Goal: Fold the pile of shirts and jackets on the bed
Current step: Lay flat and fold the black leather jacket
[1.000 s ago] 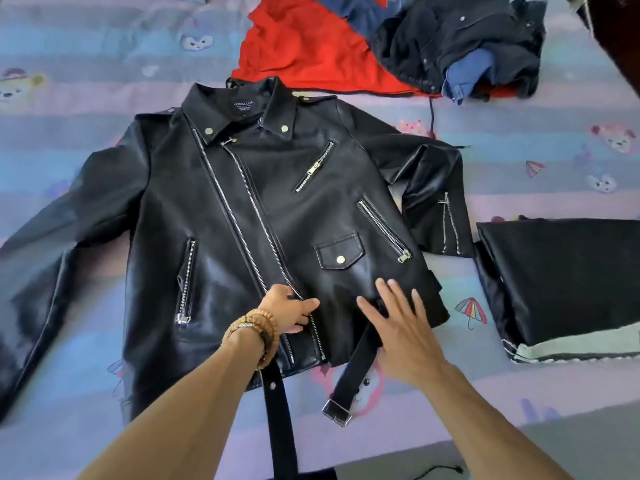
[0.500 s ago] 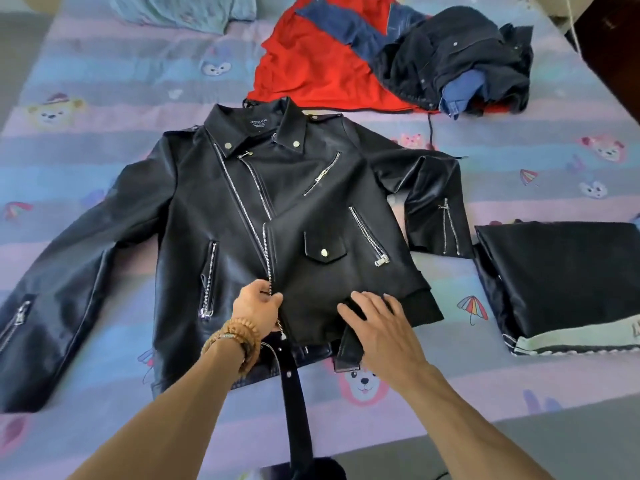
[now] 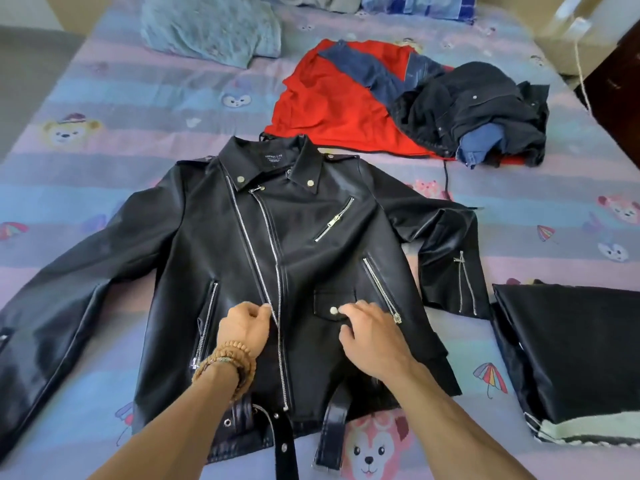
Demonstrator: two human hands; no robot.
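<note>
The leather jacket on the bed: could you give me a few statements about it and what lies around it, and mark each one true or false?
1. The black leather jacket lies front side up, with its collar away from the person. True.
2. Both hands rest on the jacket's collar. False: the left hand and right hand are low on the front, near the main zip and the small flap pocket.
3. A folded black garment lies to the right of the jacket. True.
4. The red garment lies spread on top of the leather jacket. False: it lies beyond the collar, under a heap of dark clothes.
5. The left wrist wears a beaded bracelet. True.
</note>
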